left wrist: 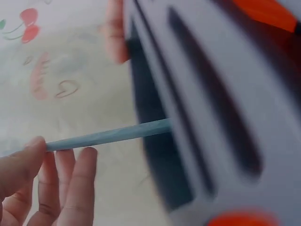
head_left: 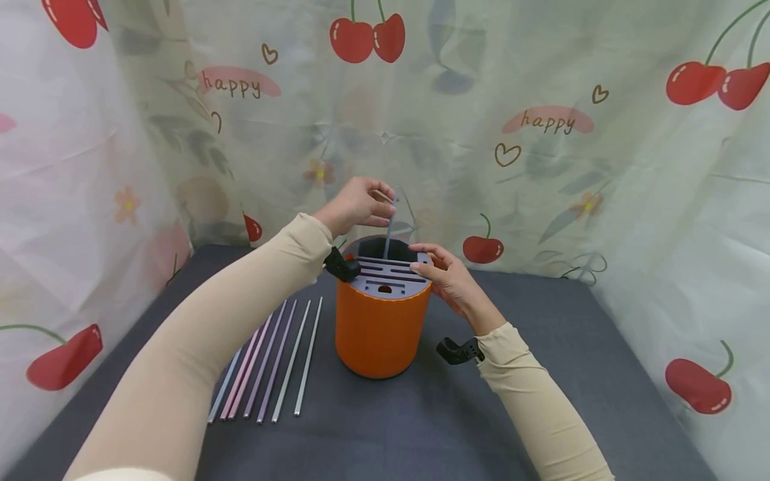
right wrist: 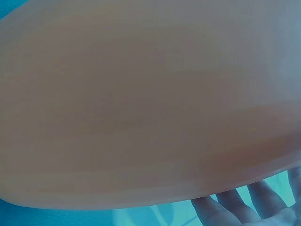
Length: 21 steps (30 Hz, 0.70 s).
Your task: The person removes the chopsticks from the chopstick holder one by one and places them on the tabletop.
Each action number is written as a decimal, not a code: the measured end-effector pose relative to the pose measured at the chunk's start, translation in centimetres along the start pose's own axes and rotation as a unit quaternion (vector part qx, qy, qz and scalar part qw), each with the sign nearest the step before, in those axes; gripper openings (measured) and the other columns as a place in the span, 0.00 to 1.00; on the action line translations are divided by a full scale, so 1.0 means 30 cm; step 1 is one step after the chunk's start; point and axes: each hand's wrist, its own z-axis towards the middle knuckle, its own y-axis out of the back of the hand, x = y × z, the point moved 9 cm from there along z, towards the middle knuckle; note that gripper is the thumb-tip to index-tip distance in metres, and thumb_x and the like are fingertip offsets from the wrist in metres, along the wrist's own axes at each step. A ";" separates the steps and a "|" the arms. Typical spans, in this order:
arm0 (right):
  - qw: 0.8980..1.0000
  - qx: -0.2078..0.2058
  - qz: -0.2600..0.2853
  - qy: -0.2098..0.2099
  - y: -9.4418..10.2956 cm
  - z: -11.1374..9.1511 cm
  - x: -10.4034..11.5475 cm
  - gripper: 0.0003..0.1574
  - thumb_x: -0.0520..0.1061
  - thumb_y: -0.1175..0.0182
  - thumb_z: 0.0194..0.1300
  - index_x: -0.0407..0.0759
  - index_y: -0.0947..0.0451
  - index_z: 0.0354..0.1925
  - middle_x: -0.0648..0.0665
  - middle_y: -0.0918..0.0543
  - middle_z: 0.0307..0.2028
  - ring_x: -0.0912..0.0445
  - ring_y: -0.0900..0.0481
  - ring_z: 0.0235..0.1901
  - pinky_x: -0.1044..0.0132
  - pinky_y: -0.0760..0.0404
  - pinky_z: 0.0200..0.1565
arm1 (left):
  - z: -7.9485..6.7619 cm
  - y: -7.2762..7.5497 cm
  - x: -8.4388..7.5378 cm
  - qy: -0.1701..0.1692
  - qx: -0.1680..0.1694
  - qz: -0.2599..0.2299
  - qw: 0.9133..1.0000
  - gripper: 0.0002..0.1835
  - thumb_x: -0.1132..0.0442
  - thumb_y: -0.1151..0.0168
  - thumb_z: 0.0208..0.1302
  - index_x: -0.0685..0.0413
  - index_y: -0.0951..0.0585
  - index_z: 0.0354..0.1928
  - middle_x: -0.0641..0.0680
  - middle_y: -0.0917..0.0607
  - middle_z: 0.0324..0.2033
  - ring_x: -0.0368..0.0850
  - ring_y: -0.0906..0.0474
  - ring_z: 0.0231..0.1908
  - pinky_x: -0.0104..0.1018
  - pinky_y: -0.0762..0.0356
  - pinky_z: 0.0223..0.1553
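An orange round utensil holder (head_left: pixel 381 337) with a grey slotted top (head_left: pixel 409 288) stands upright on the table. My left hand (head_left: pixel 361 202) pinches the upper part of a slim bluish chopstick (left wrist: pixel 108 135) between thumb and fingertips. Behind the slots, the lower end of this chopstick dips into the holder's dark open compartment, where its tip is hidden. At the holder's right side, my right hand (head_left: pixel 451 280) grips the rim, thumb on the slotted top. The holder's orange wall fills most of the right wrist view, with right fingers (right wrist: pixel 228 207) along its lower edge.
Several metallic chopsticks (head_left: pixel 308 357) in silver, purple, pink and blue lie side by side left of the holder, partly behind my left sleeve (head_left: pixel 240 314). A dark cloth (head_left: pixel 385 434) covers the table. A cherry-patterned curtain (head_left: pixel 445 160) hangs around the back and sides.
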 end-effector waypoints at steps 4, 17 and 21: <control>1.000 -0.007 -0.008 -0.009 0.005 0.001 -0.003 0.22 0.42 0.43 0.70 0.50 0.30 0.61 0.42 0.35 0.66 0.54 0.25 0.53 0.65 0.20 0.51 | -0.034 0.079 -0.068 -0.042 -0.025 -0.045 0.998 0.11 0.74 0.42 0.65 0.62 0.25 0.49 0.56 0.22 0.42 0.51 0.20 0.45 0.43 0.17 0.50; 1.000 -0.006 -0.003 -0.004 -0.002 -0.005 0.005 0.23 0.41 0.43 0.70 0.49 0.31 0.61 0.40 0.33 0.63 0.56 0.23 0.50 0.67 0.19 0.50 | -0.258 0.488 -0.232 -0.190 -0.137 -0.338 0.911 0.12 0.74 0.35 0.59 0.59 0.20 0.44 0.55 0.23 0.38 0.46 0.20 0.34 0.36 0.14 0.37; 1.000 -0.010 -0.002 -0.007 -0.002 -0.004 0.002 0.21 0.41 0.43 0.70 0.50 0.29 0.60 0.40 0.33 0.63 0.55 0.23 0.50 0.67 0.19 0.50 | -0.282 0.596 -0.150 -0.156 -0.159 -0.348 0.910 0.12 0.74 0.35 0.58 0.58 0.20 0.44 0.54 0.22 0.37 0.45 0.20 0.32 0.35 0.14 0.34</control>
